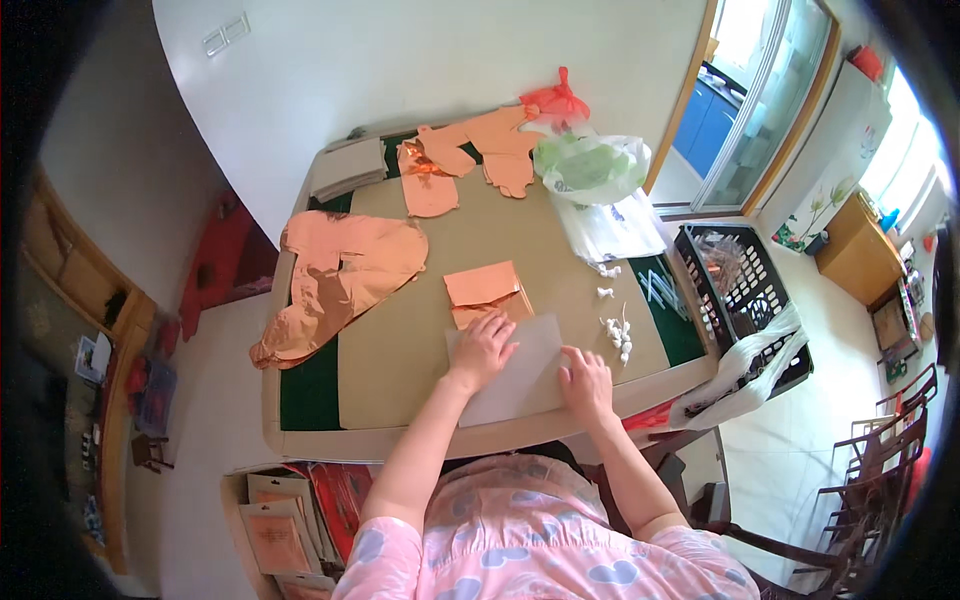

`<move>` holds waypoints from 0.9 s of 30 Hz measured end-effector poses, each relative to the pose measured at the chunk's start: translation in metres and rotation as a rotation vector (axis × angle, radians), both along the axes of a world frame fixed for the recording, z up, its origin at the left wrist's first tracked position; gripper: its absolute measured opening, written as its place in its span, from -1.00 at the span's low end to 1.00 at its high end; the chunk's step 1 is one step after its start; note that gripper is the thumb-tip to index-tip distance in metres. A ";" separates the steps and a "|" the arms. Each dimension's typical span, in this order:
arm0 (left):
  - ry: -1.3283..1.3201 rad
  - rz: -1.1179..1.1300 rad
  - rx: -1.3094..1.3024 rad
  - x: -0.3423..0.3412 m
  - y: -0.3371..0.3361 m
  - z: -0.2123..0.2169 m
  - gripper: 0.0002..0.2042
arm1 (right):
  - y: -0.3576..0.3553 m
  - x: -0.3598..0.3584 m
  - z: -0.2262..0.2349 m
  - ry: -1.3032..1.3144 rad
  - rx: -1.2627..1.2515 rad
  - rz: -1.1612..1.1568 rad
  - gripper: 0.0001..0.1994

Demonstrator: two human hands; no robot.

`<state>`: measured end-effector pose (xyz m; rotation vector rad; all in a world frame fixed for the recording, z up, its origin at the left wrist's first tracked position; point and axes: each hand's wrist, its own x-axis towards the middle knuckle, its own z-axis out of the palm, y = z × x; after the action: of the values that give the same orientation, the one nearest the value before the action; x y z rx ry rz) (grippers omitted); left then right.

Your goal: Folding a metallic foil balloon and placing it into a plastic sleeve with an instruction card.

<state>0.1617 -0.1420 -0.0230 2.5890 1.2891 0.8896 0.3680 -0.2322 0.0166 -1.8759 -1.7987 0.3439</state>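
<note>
A flat, pale greyish sheet or sleeve (525, 385) lies at the table's near edge in front of me; I cannot tell if it is paper or plastic. My left hand (482, 350) lies on its upper left part, fingers stretched out and fingertips at a folded copper-coloured foil piece (482, 285). The foil piece sits just beyond the sheet, creased into a rough rectangle. At the sheet's right edge rests my right hand (588, 382), its thumb and forefinger apart and touching the edge. White knotted ties (618, 335) lie to the right of it.
Large copper foil balloons (350, 265) spread over the table's left and far sides. A grey stack (348, 168) stands far left, clear plastic bags (605, 215) far right. White sticks (662, 290) lie near a black crate (735, 280). A box of packets (275, 525) sits below left.
</note>
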 end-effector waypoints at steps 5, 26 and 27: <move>0.012 0.013 -0.009 0.004 -0.001 0.000 -0.61 | 0.032 -0.006 -0.012 -0.176 0.306 0.312 -0.64; -0.146 0.725 -0.583 -0.061 0.173 -0.011 -0.49 | 0.051 -0.023 -0.017 -0.203 0.298 0.564 -0.63; -0.169 0.767 -0.500 -0.064 0.173 -0.015 -0.48 | 0.052 -0.025 -0.015 -0.204 0.298 0.575 -0.63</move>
<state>0.0976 0.0307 -0.0376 1.6026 2.1494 0.7070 0.3433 -0.1806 0.0017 -1.2039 -2.3638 0.0714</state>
